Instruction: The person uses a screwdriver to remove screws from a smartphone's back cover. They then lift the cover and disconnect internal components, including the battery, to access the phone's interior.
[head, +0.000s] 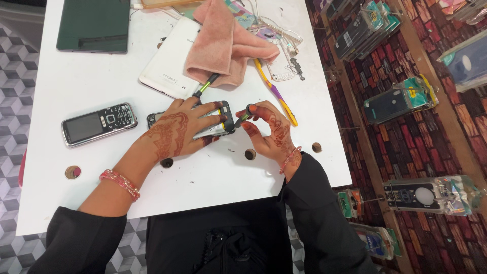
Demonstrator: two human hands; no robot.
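Note:
My left hand [175, 133] lies flat over an opened small phone [223, 122] with its back off, pressing it to the white table [91, 76]. My right hand [269, 133] pinches a small dark tool [244, 114] with its tip at the phone's right end. Both hands bear henna patterns. A green-handled screwdriver [207, 84] lies just beyond my left hand.
A silver keypad phone [99, 123] lies at the left. A white tablet [170, 63], a pink cloth [223, 43], a dark tablet [94, 25] and a yellow-purple toothbrush [276, 92] sit farther back. Packaged phone cases [401, 99] hang at the right.

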